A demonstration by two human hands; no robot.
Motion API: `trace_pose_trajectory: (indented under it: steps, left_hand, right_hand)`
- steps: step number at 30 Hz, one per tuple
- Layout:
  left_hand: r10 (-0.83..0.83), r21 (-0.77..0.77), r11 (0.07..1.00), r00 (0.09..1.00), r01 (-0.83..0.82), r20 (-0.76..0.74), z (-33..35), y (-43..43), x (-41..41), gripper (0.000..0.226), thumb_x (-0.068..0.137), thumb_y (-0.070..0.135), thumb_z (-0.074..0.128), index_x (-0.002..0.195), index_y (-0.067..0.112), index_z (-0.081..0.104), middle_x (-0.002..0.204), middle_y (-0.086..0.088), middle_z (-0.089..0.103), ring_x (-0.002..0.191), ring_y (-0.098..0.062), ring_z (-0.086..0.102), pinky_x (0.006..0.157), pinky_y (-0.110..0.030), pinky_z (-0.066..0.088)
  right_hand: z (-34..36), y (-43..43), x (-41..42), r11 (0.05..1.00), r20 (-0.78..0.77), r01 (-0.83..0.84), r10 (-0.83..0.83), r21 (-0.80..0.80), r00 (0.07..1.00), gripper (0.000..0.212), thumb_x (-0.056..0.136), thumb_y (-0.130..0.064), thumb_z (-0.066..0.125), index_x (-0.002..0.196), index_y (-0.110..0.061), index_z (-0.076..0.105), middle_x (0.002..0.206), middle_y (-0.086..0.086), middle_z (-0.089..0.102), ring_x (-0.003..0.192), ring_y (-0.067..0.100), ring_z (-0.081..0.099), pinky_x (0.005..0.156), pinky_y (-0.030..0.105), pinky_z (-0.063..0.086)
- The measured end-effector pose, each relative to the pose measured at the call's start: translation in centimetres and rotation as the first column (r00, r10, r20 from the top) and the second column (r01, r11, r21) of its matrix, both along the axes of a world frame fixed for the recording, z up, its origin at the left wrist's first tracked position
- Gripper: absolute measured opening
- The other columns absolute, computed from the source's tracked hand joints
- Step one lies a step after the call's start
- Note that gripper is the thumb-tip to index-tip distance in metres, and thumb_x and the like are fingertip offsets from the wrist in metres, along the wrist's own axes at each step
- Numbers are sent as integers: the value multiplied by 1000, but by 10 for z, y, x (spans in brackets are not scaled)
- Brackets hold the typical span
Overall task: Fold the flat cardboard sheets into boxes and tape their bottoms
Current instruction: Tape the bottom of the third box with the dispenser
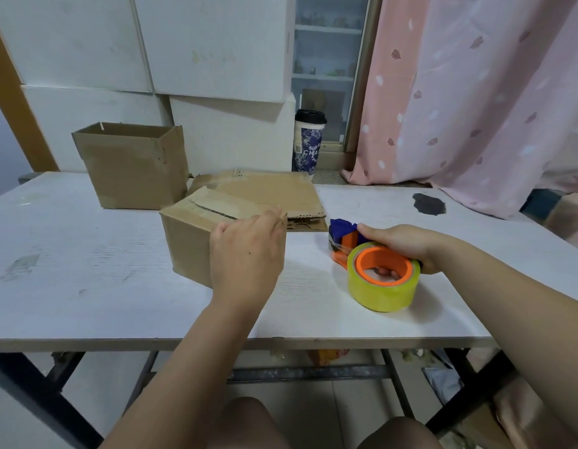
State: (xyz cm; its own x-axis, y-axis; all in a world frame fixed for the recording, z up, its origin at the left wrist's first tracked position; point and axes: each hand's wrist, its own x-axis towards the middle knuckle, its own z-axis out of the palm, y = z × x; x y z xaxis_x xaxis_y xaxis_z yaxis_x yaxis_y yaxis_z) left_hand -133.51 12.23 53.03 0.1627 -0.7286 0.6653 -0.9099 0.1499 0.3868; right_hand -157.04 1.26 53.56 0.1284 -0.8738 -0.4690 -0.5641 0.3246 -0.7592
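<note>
Centre of the white counter point(86, 270): small folded brown cardboard box point(187, 231), standing with its closed flaps upward. A dark slit runs along the seam where the flaps meet. We cannot make out whether tape covers that seam.

Left hand point(245, 251): laid over the box's near right corner, back of the hand toward us, fingers fairly straight and reaching up over the top edge. It is released, not clenched; it rests on the cardboard. Fingertips are blurred.

Right hand point(401, 246): grasping the orange-and-blue plastic tape dispenser point(346, 241), just right of the box and apart from it. Thumb lies along the top; fingertips show through the orange core. The dispenser carries a fat roll of yellowish clear tape point(378, 288), roll nearest us, blue nose pointing away. The roll's lower edge seems to sit on the counter.

Behind the folded box: stack of flat brown cardboard sheets point(271, 192) lying on the counter, ragged edge toward us.

Far left: taller brown cardboard box point(135, 170), upright, top open.

Also noted: dark irregular patch point(429, 204) on the counter's far right; blue-patterned paper cup with black lid point(308, 144) on the ledge beyond; pink leaf-print curtain point(475, 92) on the right; large white blocks point(216, 43) stacked behind.
</note>
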Motion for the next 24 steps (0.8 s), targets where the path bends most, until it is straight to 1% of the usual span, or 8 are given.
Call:
trace_pose_trajectory:
  steps: [3, 7, 9, 11, 13, 17, 20, 24]
  left_hand:
    - [-121, -37, 992, 993, 120, -16, 2, 6, 2, 22, 91, 8, 56, 106, 14, 70, 81, 0, 72, 71, -20, 59, 79, -32, 32]
    - [-202, 10, 979, 976, 204, -79, 5, 12, 12, 24, 92, 18, 58, 112, 26, 69, 94, 10, 72, 76, 5, 35, 73, -18, 25]
    - [-239, 29, 970, 969, 241, -62, 5, 14, 16, 25, 91, 20, 58, 113, 30, 68, 97, 18, 69, 79, 7, 38, 71, -12, 26]
    - [-309, 10, 951, 948, 310, -74, 7, 19, 18, 24, 89, 22, 58, 108, 29, 70, 93, 31, 61, 84, 17, 44, 79, -5, 27]
    - [-380, 7, 924, 919, 383, -109, 8, 24, 17, 24, 83, 28, 56, 101, 32, 71, 88, 38, 56, 91, 24, 45, 84, -8, 28]
    - [-447, 40, 892, 892, 451, -68, 8, 24, 16, 22, 78, 39, 67, 99, 36, 70, 88, 26, 60, 93, 10, 49, 85, -19, 31]
    - [-422, 18, 905, 904, 424, -73, 7, 18, 12, 19, 80, 28, 73, 97, 36, 72, 86, 23, 60, 88, 3, 52, 82, -30, 36]
    - [-420, -57, 906, 907, 419, -10, 4, 14, 3, 14, 80, 17, 73, 88, 29, 75, 80, 19, 65, 83, 0, 52, 77, -31, 39]
  right_hand:
    - [-2, 4, -2, 1000, 36, 14, -13, -22, 999, 59, 81, -64, 58, 105, -12, 69, 84, 6, 72, 70, 21, 64, 63, 29, 52]
    - [-5, 9, -6, 996, 97, 40, -32, -75, 995, 55, 83, -63, 57, 97, -12, 70, 79, 6, 72, 64, 19, 64, 63, 28, 52]
    - [-7, 11, -7, 993, 124, 66, -54, -95, 991, 55, 83, -63, 57, 99, -12, 70, 85, 8, 72, 71, 22, 63, 71, 33, 51]
    - [-9, 13, -8, 990, 166, 89, -70, -108, 984, 54, 83, -62, 56, 99, -12, 70, 89, 10, 72, 77, 24, 63, 76, 37, 51]
    - [-11, 15, -10, 983, 191, 101, -72, -151, 979, 54, 85, -61, 55, 101, -12, 71, 95, 11, 73, 83, 24, 65, 82, 38, 52]
    - [-14, 21, -14, 972, 238, 105, -53, -212, 970, 51, 86, -62, 52, 97, -17, 73, 86, 6, 74, 71, 16, 67, 64, 30, 52]
    - [-17, 26, -15, 960, 291, 137, -62, -245, 955, 47, 87, -61, 52, 91, -19, 73, 80, 3, 74, 68, 14, 67, 64, 29, 51]
    - [-17, 30, -11, 929, 311, 165, -58, -332, 949, 46, 91, -59, 49, 77, -21, 71, 71, -1, 71, 62, 12, 63, 63, 29, 50]
